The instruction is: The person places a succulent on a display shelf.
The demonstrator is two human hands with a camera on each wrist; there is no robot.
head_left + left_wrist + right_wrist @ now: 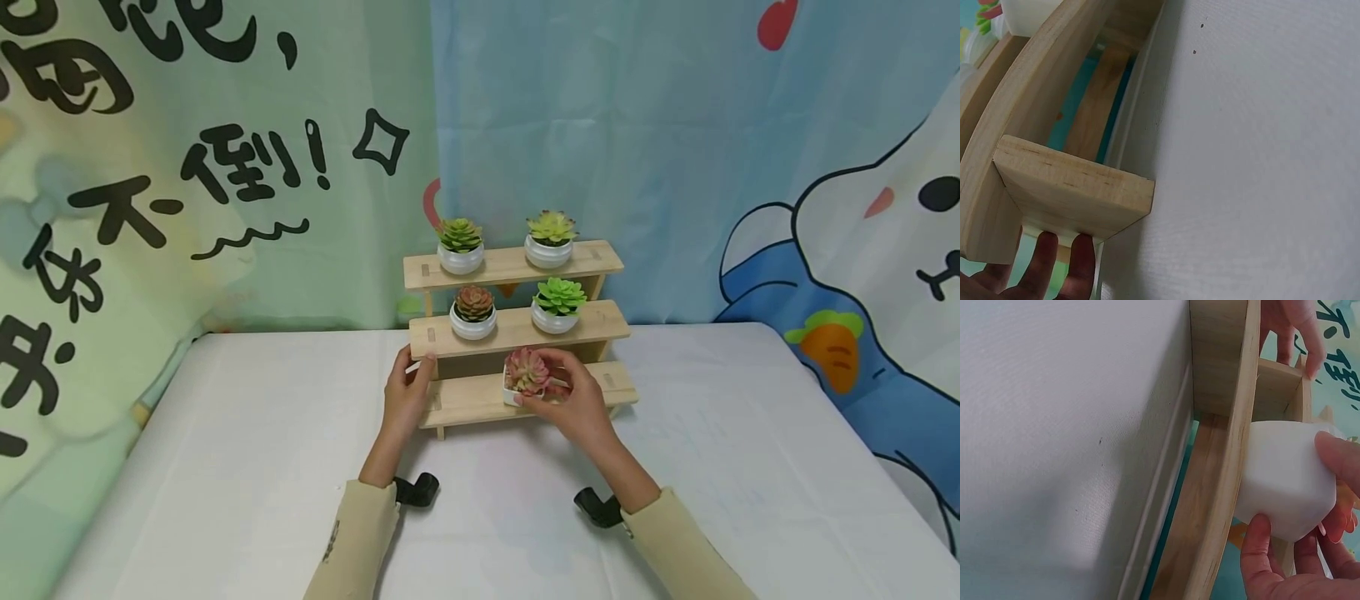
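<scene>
A three-tier wooden plant stand (467, 398) stands on the table. My left hand (406, 398) grips the left end of its middle tier; in the left wrist view, fingertips (1083, 250) press against a wooden side piece. Over the right half of the bottom tier, my right hand (576, 406) holds a pink succulent (527, 372) in an angular white pot (1288, 478), thumb and fingers around its sides. The pot's base overlaps the tier's front edge in the right wrist view. Part of the plant is hidden behind the fingers.
On the top tier are two green succulents (461, 236) (551, 228) in round white pots. The middle tier bears a reddish-brown succulent (474, 304) and a bright green one (560, 297). A white cloth covers the table (262, 467); a printed curtain (600, 125) hangs behind.
</scene>
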